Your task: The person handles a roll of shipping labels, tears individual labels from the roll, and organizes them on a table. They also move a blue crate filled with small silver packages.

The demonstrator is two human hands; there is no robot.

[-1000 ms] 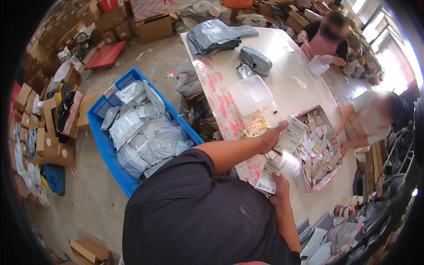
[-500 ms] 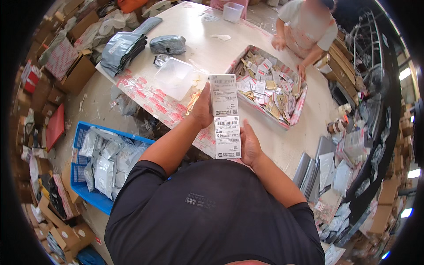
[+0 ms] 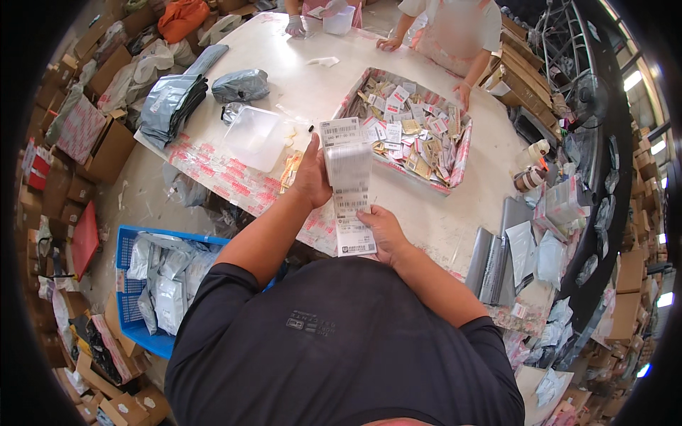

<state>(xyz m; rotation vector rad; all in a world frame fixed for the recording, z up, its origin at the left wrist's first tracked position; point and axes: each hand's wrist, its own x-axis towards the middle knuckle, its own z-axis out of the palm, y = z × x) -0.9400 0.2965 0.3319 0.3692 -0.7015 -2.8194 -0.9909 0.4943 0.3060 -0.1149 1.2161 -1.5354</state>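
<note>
Over table [image 3: 426, 227], person's left hand [image 3: 313, 174] and right hand [image 3: 386, 231] both gripping paper labels [image 3: 348, 177] by sides: probably light, floppy, easy to tear (edges safest, tbh).

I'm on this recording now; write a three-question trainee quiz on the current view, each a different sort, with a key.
1. True or false: the left hand and the right hand both touch the white labels.
2. What colour is the crate at the person's left?
A) red
B) blue
C) green
3. Fill in: on the table, the clear tub lies to the ___ of the shallow box of small packets.
Key: 1 true; 2 B; 3 left.
</note>
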